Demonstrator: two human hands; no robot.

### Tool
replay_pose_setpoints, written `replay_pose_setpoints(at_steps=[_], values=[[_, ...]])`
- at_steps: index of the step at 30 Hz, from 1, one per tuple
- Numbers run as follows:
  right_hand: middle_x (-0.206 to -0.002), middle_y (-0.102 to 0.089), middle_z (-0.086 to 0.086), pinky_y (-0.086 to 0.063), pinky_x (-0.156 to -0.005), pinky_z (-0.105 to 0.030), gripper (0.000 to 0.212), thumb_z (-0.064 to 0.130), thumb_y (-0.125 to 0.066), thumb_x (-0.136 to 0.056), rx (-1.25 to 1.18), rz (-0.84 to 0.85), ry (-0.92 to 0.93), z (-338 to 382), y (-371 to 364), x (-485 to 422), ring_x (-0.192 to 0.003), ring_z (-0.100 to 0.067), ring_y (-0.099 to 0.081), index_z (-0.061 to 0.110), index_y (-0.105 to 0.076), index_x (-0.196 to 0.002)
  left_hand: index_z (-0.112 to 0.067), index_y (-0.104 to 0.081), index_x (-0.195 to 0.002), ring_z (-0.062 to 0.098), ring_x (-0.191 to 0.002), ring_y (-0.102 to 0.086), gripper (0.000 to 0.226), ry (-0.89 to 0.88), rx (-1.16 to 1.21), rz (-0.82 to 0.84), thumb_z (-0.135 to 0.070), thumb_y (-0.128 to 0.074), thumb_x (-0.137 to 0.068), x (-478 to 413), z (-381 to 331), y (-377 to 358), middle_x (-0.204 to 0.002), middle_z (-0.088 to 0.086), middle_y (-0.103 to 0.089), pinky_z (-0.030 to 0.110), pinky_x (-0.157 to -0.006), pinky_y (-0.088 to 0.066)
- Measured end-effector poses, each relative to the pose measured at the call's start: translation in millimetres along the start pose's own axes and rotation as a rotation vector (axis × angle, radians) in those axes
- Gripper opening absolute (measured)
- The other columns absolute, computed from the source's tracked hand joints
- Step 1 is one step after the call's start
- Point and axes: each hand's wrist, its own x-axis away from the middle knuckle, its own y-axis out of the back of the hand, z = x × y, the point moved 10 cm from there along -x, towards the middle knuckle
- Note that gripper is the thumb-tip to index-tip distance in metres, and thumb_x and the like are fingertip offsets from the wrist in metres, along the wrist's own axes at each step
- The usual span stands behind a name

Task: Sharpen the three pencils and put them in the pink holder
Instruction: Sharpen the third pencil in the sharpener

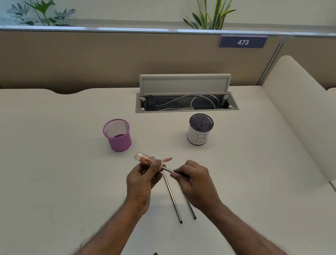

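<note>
My left hand (142, 180) grips a clear tube-shaped sharpener (145, 159) with pink shavings inside, held above the table. A dark pencil (173, 170) sits with one end in the sharpener, and my right hand (195, 183) pinches its other part. Two more dark pencils lie on the white table below my hands, one (173, 199) to the left and one (191, 209) partly hidden under my right hand. The pink mesh holder (118, 134) stands upright and empty, to the upper left of my hands. A small pink piece (167, 159) lies just behind the sharpener.
A white mesh holder marked "B" (200, 129) stands at the back right. Behind it an open cable hatch (186, 99) with white cables is set into the table (49, 164). A beige partition (86, 57) closes the far edge.
</note>
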Motion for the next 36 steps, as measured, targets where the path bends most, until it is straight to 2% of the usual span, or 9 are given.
replay_pose_setpoints(at_steps=[6, 10, 14, 17, 20, 24, 27, 33, 36], values=[[-0.062, -0.065, -0.007, -0.037, -0.052, -0.024, 0.014, 0.018, -0.072, -0.085, -0.198, 0.187, -0.298, -23, -11, -2, -0.049, -0.005, -0.045, 0.011, -0.074, -0.073, -0.01, -0.064, -0.109, 0.012, -0.089, -0.071, 0.019, 0.004, -0.011, 0.112, -0.008, -0.061, -0.091, 0, -2, -9, -0.097, 0.004, -0.077, 0.028, -0.083, -0.055], [-0.062, -0.062, -0.009, -0.03, -0.039, -0.019, 0.018, 0.013, -0.065, -0.091, -0.523, 0.343, -0.526, -34, -24, 8, -0.039, -0.012, -0.04, 0.003, -0.07, -0.077, -0.008, -0.06, -0.117, 0.015, -0.097, -0.07, 0.038, 0.028, 0.011, 0.22, -0.015, -0.066, -0.08, 1, -3, -19, -0.107, 0.005, -0.075, 0.027, -0.084, -0.056], [-0.063, -0.06, -0.011, -0.025, -0.039, -0.018, 0.021, 0.013, -0.06, -0.094, -0.649, 0.429, -0.615, -35, -30, 16, -0.039, -0.013, -0.036, -0.004, -0.067, -0.084, -0.007, -0.061, -0.117, 0.018, -0.098, -0.07, 0.042, 0.021, 0.0, 0.24, -0.017, -0.067, -0.077, 0, -3, -22, -0.109, 0.008, -0.074, 0.028, -0.086, -0.056], [-0.063, -0.06, -0.003, -0.029, -0.039, -0.02, 0.016, 0.014, -0.066, -0.09, -0.559, 0.408, -0.541, -27, -25, 12, -0.04, -0.012, -0.04, -0.001, -0.067, -0.085, -0.009, -0.066, -0.105, 0.019, -0.096, -0.069, 0.029, -0.013, -0.031, 0.186, -0.019, -0.068, -0.077, 0, -5, -16, -0.102, 0.008, -0.075, 0.031, -0.087, -0.055], [-0.059, -0.057, 0.01, -0.039, -0.04, -0.021, 0.015, 0.014, -0.079, -0.078, -0.33, 0.277, -0.416, -23, -14, 6, -0.043, -0.01, -0.049, 0.014, -0.064, -0.081, -0.01, -0.063, -0.095, 0.016, -0.097, -0.067, 0.021, -0.027, -0.071, 0.181, -0.024, -0.069, -0.08, 1, -5, -19, -0.105, 0.011, -0.075, 0.032, -0.087, -0.052], [-0.071, -0.058, 0.007, -0.048, -0.056, -0.034, 0.014, 0.023, -0.076, -0.079, 0.049, 0.065, -0.041, -2, 3, 1, -0.062, -0.012, -0.053, 0.019, -0.063, -0.078, -0.013, -0.058, -0.093, 0.013, -0.094, -0.069, 0.013, -0.014, -0.058, 0.098, -0.019, -0.067, -0.087, -1, 0, -16, -0.096, 0.005, -0.078, 0.034, -0.089, -0.051], [-0.076, -0.059, 0.006, -0.048, -0.051, -0.035, 0.014, 0.031, -0.068, -0.084, 0.214, -0.04, 0.087, 9, 9, 4, -0.061, -0.016, -0.056, 0.017, -0.068, -0.083, -0.013, -0.06, -0.093, 0.014, -0.088, -0.068, 0.012, 0.001, -0.017, 0.004, -0.017, -0.069, -0.086, -3, 5, -7, -0.081, -0.004, -0.075, 0.032, -0.082, -0.052], [-0.074, -0.056, 0.0, -0.048, -0.049, -0.039, 0.014, 0.024, -0.067, -0.086, 0.197, -0.034, 0.104, 8, 4, 4, -0.057, -0.024, -0.054, 0.01, -0.067, -0.083, -0.013, -0.066, -0.092, 0.015, -0.091, -0.068, 0.013, 0.019, -0.032, -0.051, -0.024, -0.07, -0.087, -3, 11, -2, -0.086, 0.0, -0.073, 0.029, -0.079, -0.049], [-0.071, -0.057, -0.001, -0.046, -0.054, -0.035, 0.012, 0.018, -0.073, -0.082, 0.098, -0.005, 0.048, 3, 2, 0, -0.06, -0.019, -0.054, 0.008, -0.068, -0.078, -0.011, -0.067, -0.093, 0.015, -0.092, -0.068, 0.014, 0.02, -0.044, -0.048, -0.024, -0.07, -0.087, -3, 11, 0, -0.091, 0.004, -0.073, 0.029, -0.08, -0.049]])
